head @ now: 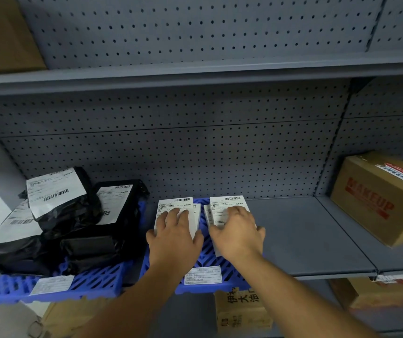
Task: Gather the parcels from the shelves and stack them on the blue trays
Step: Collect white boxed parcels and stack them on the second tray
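Observation:
Two small white parcels with barcode labels lie side by side on the right blue tray (207, 257) on the middle shelf. My left hand (175, 236) rests on top of the left white parcel (183, 206), thumb at its left edge. Over the right white parcel (229, 203) lies my right hand (238, 236), fingers curved down onto it. More white parcels seem stacked beneath each. The left blue tray (93, 281) carries a pile of black bagged parcels (73, 215) with white labels.
A brown "MAKEUP" carton (378, 198) stands at the right of the grey shelf (305, 235). Another brown box (3, 35) sits on the upper shelf at far left. Cartons (242, 311) stand on the shelf below. Pegboard backs the shelves.

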Tool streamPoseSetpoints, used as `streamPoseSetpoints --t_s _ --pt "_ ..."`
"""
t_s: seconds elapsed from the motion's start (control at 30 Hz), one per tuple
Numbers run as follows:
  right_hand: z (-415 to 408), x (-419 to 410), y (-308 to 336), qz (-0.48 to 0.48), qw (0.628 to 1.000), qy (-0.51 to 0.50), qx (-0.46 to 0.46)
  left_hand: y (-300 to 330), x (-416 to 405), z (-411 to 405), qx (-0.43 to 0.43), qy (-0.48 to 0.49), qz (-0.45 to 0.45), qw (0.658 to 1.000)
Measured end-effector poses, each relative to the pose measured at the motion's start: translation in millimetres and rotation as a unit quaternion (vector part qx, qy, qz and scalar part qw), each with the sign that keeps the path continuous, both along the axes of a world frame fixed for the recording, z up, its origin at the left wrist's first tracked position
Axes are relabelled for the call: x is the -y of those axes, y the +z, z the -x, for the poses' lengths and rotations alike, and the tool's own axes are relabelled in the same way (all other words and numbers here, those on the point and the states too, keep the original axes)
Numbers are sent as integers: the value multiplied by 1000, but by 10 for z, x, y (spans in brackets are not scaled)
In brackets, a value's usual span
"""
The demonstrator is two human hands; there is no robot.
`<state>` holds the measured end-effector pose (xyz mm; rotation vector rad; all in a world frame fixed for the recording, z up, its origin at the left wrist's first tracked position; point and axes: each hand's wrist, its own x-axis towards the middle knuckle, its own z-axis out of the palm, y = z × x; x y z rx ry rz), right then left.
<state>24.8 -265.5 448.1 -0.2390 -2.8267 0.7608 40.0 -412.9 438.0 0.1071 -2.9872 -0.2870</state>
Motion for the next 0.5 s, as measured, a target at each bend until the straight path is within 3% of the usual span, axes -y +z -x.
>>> streamPoseSetpoints --t_s 0.5 --pt "-22 50 15 9 1000 13 5 -9 23 8 -10 -5 -22 1000"
